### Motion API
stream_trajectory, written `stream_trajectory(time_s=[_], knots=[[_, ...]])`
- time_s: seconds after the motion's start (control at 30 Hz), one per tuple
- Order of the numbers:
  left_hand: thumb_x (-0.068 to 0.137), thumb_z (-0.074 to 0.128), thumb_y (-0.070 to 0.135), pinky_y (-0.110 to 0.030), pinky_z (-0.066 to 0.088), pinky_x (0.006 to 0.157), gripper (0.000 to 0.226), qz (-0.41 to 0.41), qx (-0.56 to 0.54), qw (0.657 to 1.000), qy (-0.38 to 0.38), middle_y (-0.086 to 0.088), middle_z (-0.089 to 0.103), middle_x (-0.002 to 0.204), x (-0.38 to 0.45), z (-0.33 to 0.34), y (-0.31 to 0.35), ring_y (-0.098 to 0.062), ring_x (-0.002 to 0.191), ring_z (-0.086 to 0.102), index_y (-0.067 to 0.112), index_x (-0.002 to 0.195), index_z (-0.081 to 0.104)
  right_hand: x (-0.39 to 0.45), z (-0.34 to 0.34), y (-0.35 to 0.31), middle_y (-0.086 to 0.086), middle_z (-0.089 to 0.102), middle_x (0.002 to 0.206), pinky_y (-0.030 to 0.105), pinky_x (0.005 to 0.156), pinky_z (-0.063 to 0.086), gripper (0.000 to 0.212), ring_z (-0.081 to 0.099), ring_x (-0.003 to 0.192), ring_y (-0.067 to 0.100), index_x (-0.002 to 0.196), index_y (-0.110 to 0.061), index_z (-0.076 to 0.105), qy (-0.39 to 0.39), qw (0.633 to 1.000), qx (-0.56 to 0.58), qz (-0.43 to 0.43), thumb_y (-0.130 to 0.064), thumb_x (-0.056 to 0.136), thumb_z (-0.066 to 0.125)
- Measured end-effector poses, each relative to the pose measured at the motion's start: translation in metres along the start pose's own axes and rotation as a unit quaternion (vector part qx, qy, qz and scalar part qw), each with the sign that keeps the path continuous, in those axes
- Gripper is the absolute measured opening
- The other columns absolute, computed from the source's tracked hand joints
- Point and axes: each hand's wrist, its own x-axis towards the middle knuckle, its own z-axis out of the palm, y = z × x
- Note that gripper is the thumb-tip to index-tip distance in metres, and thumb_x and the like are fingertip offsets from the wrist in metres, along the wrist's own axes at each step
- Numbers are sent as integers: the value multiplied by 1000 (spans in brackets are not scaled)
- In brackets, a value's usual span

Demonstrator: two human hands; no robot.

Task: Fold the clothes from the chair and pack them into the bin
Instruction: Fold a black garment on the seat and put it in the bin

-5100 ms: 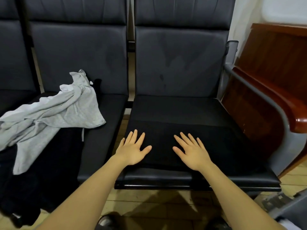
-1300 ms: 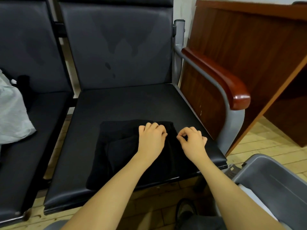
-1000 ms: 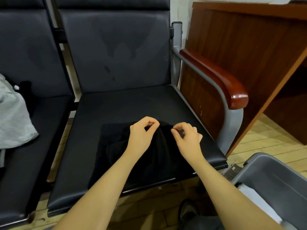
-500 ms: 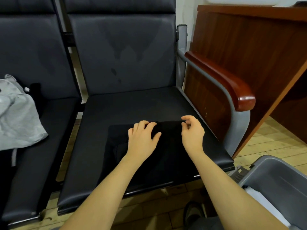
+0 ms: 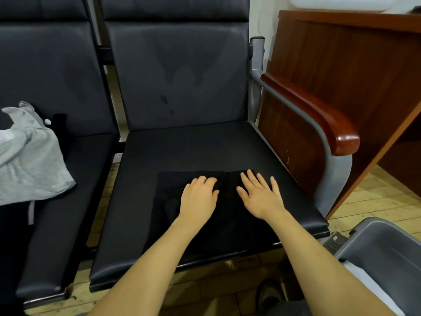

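Left hand [image 5: 198, 197], right hand [image 5: 262, 197] — flat on folded black garment [image 5: 164, 197], smooth leather seat [image 5: 193, 147]

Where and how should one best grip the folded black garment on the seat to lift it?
Probably by its two side edges, one hand from each side, fingers slid under. The folded black garment lies flat as a rough rectangle on the chair seat, and the left hand and right hand already rest on its far part.
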Motion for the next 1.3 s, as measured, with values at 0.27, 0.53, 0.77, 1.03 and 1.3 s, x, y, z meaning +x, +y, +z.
stream_trajectory(time_s=[0.27, 0.53, 0.77, 1.03, 1.3], knots=[[91, 61, 19, -8, 33, 88, 41, -21, -238, 970, 49, 7, 56, 115, 13, -28, 22, -3, 108, 51, 20, 132, 53, -10, -6, 5, -2, 40, 140, 40, 108, 16, 39, 34, 130, 21, 138, -27, 44, 141, 977, 154, 32, -35, 101, 38], [89, 64, 17, -18, 43, 90, 41, -18, -298, 954, 37, 3, 61, 108, 23, -24, 64, -7, 101, 55, 21, 128, 54, -19, -9, 27, -4, 56, 128, 37, 105, 23, 32, 47, 124, 17, 130, -24, 52, 163, 933, 315, 52, -27, 101, 39], [90, 62, 16, -18, 45, 88, 58, -41, -285, 954, -87, 2, 62, 107, 28, 12, 77, -6, 96, 59, 20, 142, 38, -20, -10, 27, -2, 57, 127, 39, 108, 30, 34, 50, 120, 17, 130, -20, 52, 169, 924, 338, 58, -30, 102, 37], [96, 50, 23, -35, 35, 104, 42, -23, -158, 987, 31, -1, 52, 130, 27, -6, 51, -18, 121, 47, 19, 138, 44, -19, -12, 22, -5, 53, 119, 38, 104, 32, 31, 51, 115, 15, 127, -23, 55, 200, 932, 301, 28, -29, 98, 47], [98, 39, 43, -32, 14, 109, 38, -39, -17, 997, -58, 12, 38, 147, 4, -18, -4, -9, 138, 24, 30, 132, 52, -16, -19, -14, -4, 36, 151, 35, 114, 21, 45, 29, 140, 14, 143, -27, 40, 55, 977, 176, -108, -42, 102, 27]])
